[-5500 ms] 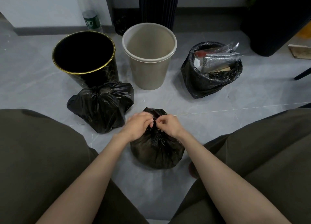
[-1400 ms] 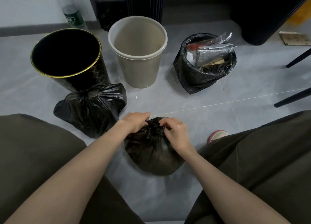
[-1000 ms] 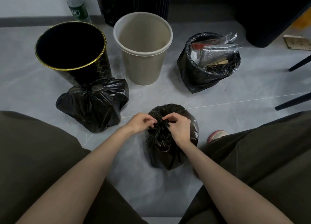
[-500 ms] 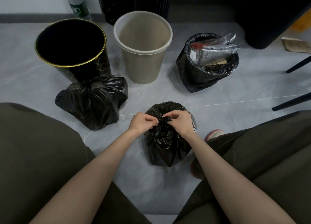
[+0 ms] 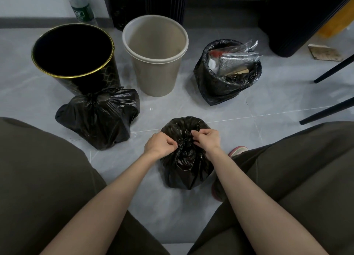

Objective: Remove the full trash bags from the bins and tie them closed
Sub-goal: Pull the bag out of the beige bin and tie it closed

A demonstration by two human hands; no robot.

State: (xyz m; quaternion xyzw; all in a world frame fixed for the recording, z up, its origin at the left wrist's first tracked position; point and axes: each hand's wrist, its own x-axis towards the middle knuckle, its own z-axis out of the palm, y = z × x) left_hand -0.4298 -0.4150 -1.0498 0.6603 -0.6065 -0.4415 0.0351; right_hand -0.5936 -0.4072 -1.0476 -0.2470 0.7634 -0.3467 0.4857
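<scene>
- While the left hand (image 5: 160,144) and right hand (image 5: 208,139) each pinch a twist of film at the neck of the small bag (image 5: 186,170), centre frame, the ends are best pulled apart evenly and low, so the knot seats tight.
- Its film is thin, glossy and crinkled; the body is a rounded lump on the smooth grey floor (image 5: 277,95).
- Upper right, an open bag (image 5: 220,88) bristles with stiff wrappers.

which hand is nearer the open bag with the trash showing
Right. The right hand pinches the small bag at its neck, on the side toward the open bag. The left hand pinches the neck's other side, farther away.
</scene>
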